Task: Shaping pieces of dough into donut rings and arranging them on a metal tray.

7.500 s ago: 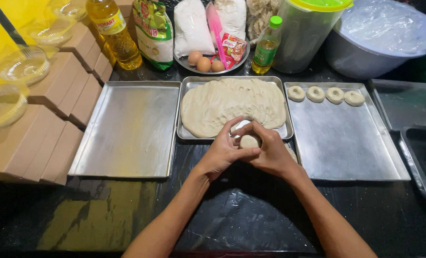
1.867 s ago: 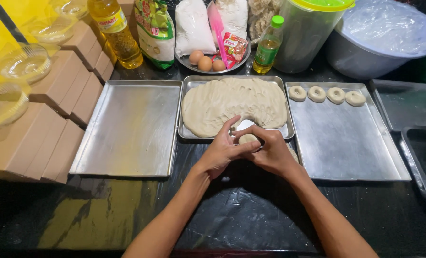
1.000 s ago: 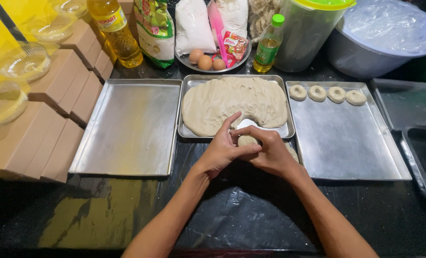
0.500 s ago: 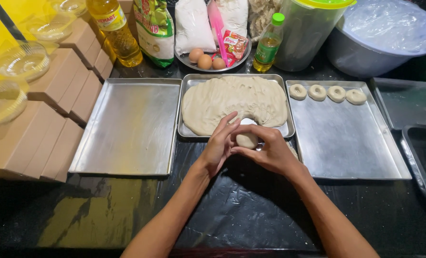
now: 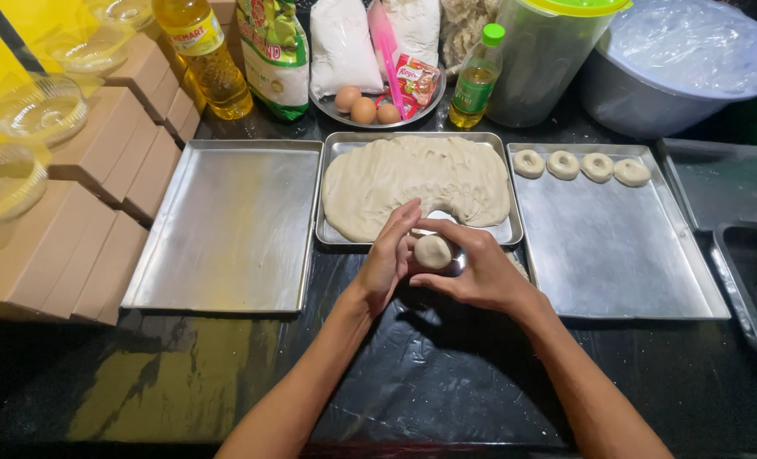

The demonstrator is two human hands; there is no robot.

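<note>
My right hand (image 5: 480,270) cups a small round dough ball (image 5: 434,252) from the right and below. My left hand (image 5: 389,253) rests flat against the ball's left side with fingers straight, pointing up. Both hands hover over the black counter at the front edge of the middle tray (image 5: 343,236), which holds a big flat sheet of dough (image 5: 412,183) with a bite-shaped gap at its front. Several ring-shaped dough pieces (image 5: 579,166) lie in a row at the back of the right tray (image 5: 616,255).
An empty metal tray (image 5: 225,229) lies on the left, brown boxes (image 5: 98,212) and glass bowls (image 5: 34,110) beyond it. Oil bottles (image 5: 204,55), bags, a plate with eggs (image 5: 363,109), a plastic jug (image 5: 548,59) and a covered basin (image 5: 684,72) line the back. Dark trays (image 5: 735,221) sit at far right.
My left hand's fingers have uncurled from around the dough ball and now lie flat against its side. The ball shows more between the hands. The trays have not moved.
</note>
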